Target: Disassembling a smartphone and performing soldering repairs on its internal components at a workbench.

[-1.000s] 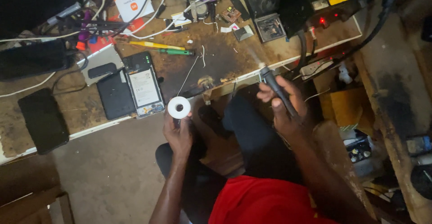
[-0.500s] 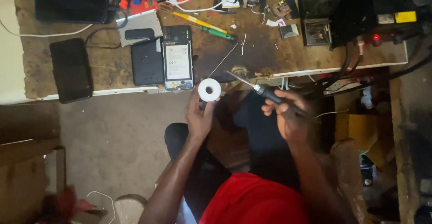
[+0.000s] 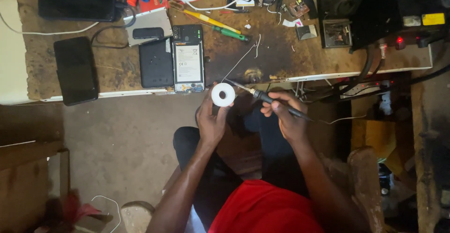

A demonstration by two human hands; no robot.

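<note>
My left hand point(image 3: 212, 120) grips a white spool of solder wire point(image 3: 222, 94) just below the front edge of the wooden workbench point(image 3: 281, 59). A thin strand of solder runs from the spool up onto the bench. My right hand point(image 3: 285, 117) holds a black-handled soldering iron point(image 3: 267, 99), and its metal tip points left, close to the spool. An opened phone with its back off point(image 3: 188, 60) lies on the bench just above the spool, with a dark back cover point(image 3: 156, 63) beside it.
Two black phones point(image 3: 76, 70) point(image 3: 76, 1) lie at the bench's left. A yellow and green screwdriver point(image 3: 220, 27), small circuit parts point(image 3: 336, 32), cables and a black box with a red light point(image 3: 398, 17) crowd the back. A concrete floor point(image 3: 117, 139) lies below.
The view has shifted so the bench sits further right and lower. The soldering iron has swung from upright to pointing left, with its tip close to the spool.
</note>
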